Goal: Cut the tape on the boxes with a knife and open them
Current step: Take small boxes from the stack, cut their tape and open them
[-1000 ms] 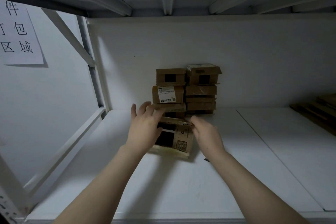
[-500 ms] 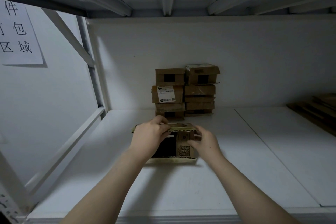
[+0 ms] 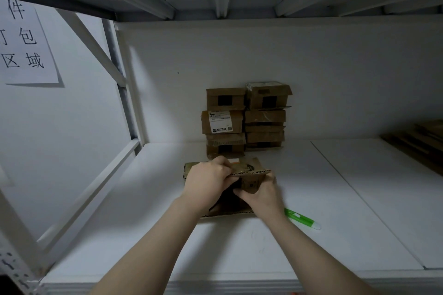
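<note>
A small brown cardboard box (image 3: pixel 250 181) lies on the white shelf (image 3: pixel 239 246) in front of me. My left hand (image 3: pixel 207 181) grips its upper flap from the left. My right hand (image 3: pixel 262 195) grips the box's front right side, thumb across the front face. The flaps look partly lifted; the box's inside is hidden by my hands. A green and white knife (image 3: pixel 302 218) lies on the shelf just right of my right wrist, held by neither hand.
Two stacks of small taped cardboard boxes (image 3: pixel 247 118) stand against the back wall. Flat brown cardboard (image 3: pixel 422 141) lies at the far right. A paper sign (image 3: pixel 24 43) hangs on the left wall. A shelf frame beam (image 3: pixel 91 189) runs along the left.
Both hands pulled the box nearer and shifted their hold on its flaps. The green knife, hidden before, now shows beside my right wrist.
</note>
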